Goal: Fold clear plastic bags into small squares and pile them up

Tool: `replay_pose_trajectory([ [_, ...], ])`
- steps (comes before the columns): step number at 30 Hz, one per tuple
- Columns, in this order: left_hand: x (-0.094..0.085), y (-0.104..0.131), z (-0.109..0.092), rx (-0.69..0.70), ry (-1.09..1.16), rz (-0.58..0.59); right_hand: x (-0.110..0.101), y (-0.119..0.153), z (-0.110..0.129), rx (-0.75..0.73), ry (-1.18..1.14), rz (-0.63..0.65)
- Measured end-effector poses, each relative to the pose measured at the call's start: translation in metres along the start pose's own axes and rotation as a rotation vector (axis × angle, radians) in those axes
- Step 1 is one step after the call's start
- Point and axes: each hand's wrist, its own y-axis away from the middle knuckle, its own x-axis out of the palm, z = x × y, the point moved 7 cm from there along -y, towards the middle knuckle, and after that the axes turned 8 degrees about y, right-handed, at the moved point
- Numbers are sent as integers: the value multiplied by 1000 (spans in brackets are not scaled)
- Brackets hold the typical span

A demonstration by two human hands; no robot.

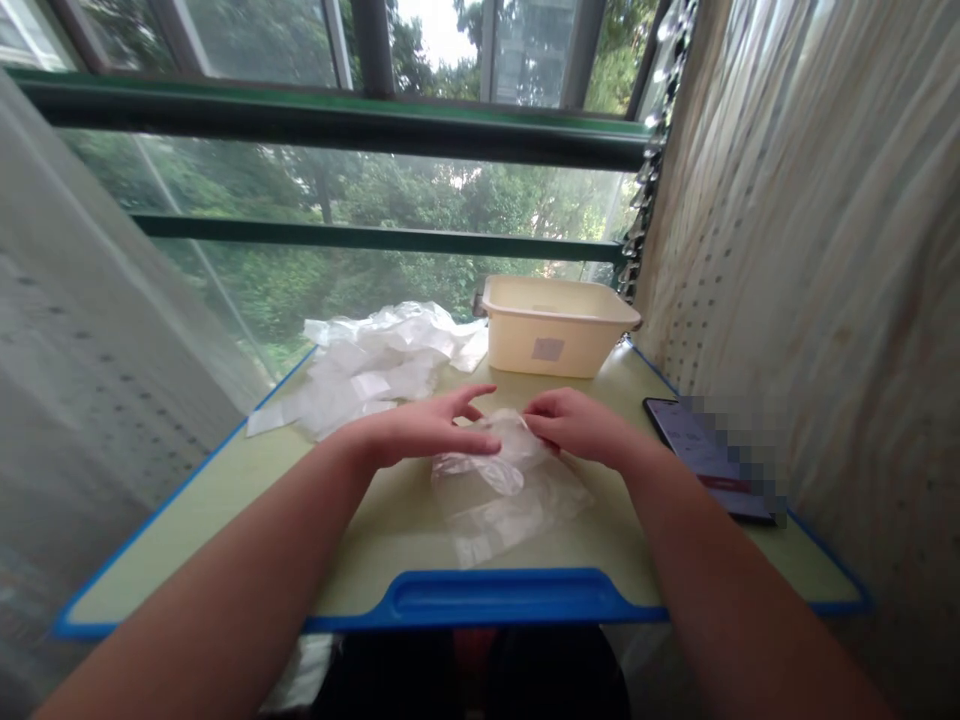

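A clear plastic bag [517, 505] lies crumpled on the light green table [375, 540], between my two hands. My left hand [431, 428] reaches over the bag's left side with fingers apart, its thumb resting at the plastic near the top. On the other side, the curled fingers of my right hand [576, 425] pinch the bag's upper right edge. Loose folds of the plastic spread from there toward the front of the table. What the bag holds, if anything, cannot be made out.
Behind my left hand lies a heap of white, translucent plastic bags [375, 365]. A cream plastic bin [551, 335] stands at the back right. A phone [701, 455] lies by the right edge. Blue trim [502, 597] borders the table; curtains hang on both sides.
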Motion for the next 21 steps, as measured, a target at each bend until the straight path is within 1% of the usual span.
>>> replay_pose_trajectory([
  [1,2,3,-3,34,-74,49,1,-1,-7,51,-69,18],
  [2,4,4,-5,66,-143,71,2,-2,-12,98,-151,33],
  [3,4,4,-6,95,-203,67,4,-3,-17,136,-240,44],
  [5,4,0,-5,124,-291,17,7,-4,-24,200,-388,70],
  [6,4,-3,-4,131,-309,-16,8,-4,-27,223,-421,79],
  [8,4,-9,-2,144,-289,-74,6,-3,-29,240,-370,73],
  [10,4,-13,-1,122,-191,-105,-4,0,-27,205,-223,20],
  [12,3,-13,3,60,-18,-122,-12,3,-20,136,-115,-16],
  [13,2,-13,5,27,90,-126,-13,6,-16,105,-96,3],
  [15,0,-12,8,-15,306,-116,-9,9,-10,68,-92,94],
  [17,-1,-12,10,-43,453,-95,-5,12,-6,42,-74,164],
  [19,-3,-14,14,-102,504,-90,-6,11,-4,28,-44,151],
  [21,-10,-13,18,-156,476,-149,-8,8,-8,49,-39,101],
])
